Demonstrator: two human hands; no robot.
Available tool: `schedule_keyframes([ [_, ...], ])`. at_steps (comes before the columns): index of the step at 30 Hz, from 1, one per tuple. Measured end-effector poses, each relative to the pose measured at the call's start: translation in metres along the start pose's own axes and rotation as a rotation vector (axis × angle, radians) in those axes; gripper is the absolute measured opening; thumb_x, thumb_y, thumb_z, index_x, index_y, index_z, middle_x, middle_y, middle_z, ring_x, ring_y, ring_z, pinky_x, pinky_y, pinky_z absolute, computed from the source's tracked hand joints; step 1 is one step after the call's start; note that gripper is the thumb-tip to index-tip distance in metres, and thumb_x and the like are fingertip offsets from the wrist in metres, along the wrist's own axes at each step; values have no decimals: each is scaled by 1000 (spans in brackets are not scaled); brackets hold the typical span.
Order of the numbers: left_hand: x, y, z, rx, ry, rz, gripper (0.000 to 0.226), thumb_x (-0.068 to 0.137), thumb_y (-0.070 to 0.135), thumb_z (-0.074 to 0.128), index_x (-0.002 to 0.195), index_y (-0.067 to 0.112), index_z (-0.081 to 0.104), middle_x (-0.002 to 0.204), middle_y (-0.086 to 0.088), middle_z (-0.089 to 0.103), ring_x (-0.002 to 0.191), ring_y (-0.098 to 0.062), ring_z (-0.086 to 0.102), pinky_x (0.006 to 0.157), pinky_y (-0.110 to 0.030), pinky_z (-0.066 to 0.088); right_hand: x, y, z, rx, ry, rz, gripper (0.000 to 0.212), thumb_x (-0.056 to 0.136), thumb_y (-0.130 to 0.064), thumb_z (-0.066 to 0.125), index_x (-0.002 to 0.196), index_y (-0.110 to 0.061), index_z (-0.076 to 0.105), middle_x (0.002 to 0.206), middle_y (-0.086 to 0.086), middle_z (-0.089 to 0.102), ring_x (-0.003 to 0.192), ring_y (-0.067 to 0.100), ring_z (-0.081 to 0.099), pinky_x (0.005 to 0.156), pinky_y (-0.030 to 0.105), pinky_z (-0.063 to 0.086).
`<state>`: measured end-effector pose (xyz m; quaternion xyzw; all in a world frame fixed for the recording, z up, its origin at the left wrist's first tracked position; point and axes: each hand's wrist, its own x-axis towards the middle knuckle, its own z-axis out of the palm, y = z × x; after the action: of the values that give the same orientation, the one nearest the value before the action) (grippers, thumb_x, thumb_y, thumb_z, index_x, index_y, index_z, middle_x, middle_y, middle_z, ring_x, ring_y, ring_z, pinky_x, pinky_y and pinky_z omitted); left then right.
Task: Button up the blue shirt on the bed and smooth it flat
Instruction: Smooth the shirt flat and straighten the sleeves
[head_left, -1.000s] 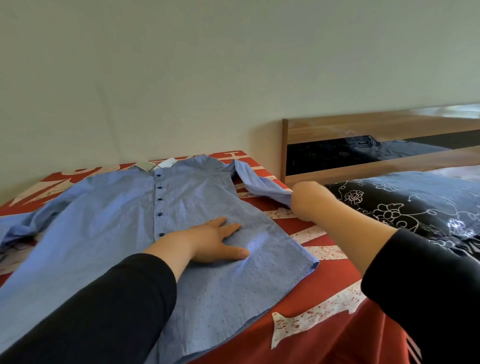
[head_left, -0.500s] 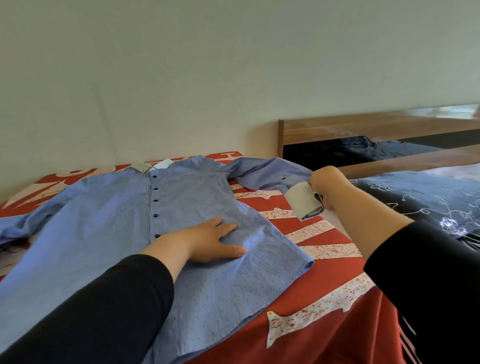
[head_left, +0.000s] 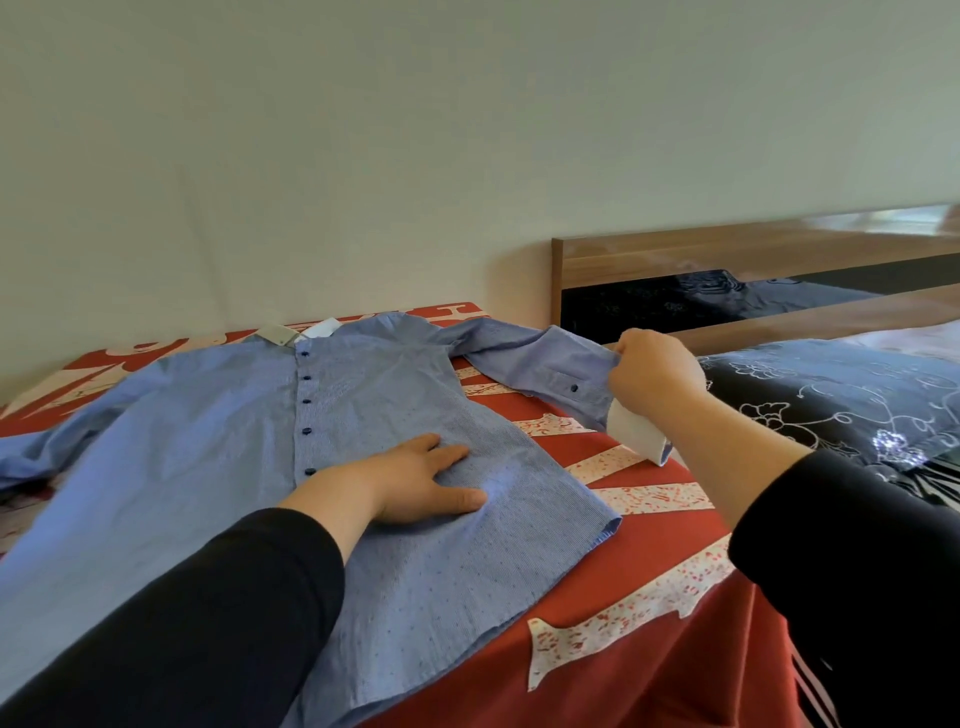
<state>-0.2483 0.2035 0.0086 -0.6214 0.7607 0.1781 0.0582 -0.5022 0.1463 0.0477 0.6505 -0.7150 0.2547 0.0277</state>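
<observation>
The blue shirt (head_left: 218, 467) lies buttoned and face up on the red bedspread (head_left: 649, 571), hem running to the bed's near edge at 5 o'clock. The left hand (head_left: 421, 480) presses flat and open beside the placket. The right hand (head_left: 652, 374), at 2 o'clock, pinches the sleeve cuff (head_left: 636, 431), lifted off the spread. Bare bedspread lies between sleeve and hem.

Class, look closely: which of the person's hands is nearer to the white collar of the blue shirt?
Left. The left hand lies flat on the shirt front, below the collar; the right hand grips the sleeve cuff, far out to the side.
</observation>
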Motion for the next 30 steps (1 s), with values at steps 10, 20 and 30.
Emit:
schedule_keyframes([
  [10, 0, 2, -1, 6, 1, 1, 85, 74, 76, 39, 146, 39, 11, 158, 5, -1, 145, -21, 9, 116, -43, 11, -11, -10, 12, -462, -170, -227, 19, 83, -22, 55, 100, -15, 59, 108, 7, 62, 102, 28, 55, 86, 38, 40],
  [20, -3, 2, -3, -36, -7, 18, 83, 76, 72, 43, 146, 39, 12, 158, 6, -1, 145, -19, 8, 117, -42, 11, -6, -16, 26, -388, -659, -192, 28, 81, -40, 55, 94, -16, 58, 87, 0, 57, 90, 19, 54, 86, 34, 42],
  [30, -2, 1, -5, -40, -10, 20, 80, 77, 71, 42, 146, 40, 13, 158, 7, -1, 144, -20, 10, 116, -42, 11, 11, -21, 40, -247, -426, -102, 34, 90, -5, 45, 122, -1, 54, 129, 12, 46, 110, 25, 53, 80, 27, 45],
])
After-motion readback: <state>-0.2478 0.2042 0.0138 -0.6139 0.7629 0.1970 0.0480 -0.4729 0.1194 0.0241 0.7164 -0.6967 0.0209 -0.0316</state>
